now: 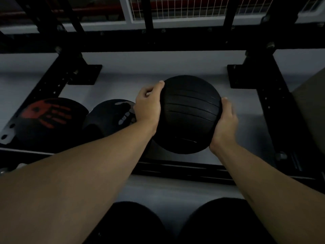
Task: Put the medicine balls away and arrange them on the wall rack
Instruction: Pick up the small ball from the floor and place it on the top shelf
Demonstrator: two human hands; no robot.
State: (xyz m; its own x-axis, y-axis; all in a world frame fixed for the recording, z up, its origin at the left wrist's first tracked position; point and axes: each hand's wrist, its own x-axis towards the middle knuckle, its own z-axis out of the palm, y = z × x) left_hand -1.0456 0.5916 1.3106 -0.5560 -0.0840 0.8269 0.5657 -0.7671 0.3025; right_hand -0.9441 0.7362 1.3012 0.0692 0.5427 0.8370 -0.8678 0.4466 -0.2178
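A black ribbed medicine ball (189, 113) sits between both my hands at the middle of a black wall rack (270, 103). My left hand (148, 107) presses on its left side and my right hand (224, 120) cups its right side. Whether the ball rests on the rack rails or hangs just above them I cannot tell. On the same rack level to the left lie two more black balls, one with a red handprint (47, 117) and one with a grey handprint (112, 117), which touches my left wrist.
A grey wall (158, 66) lies behind the rack. A black crossbar (158, 41) runs above, with a white wire grid (193, 6) higher up. Two dark round shapes (219, 222) sit at the bottom edge. A brownish panel (311, 95) stands at the right.
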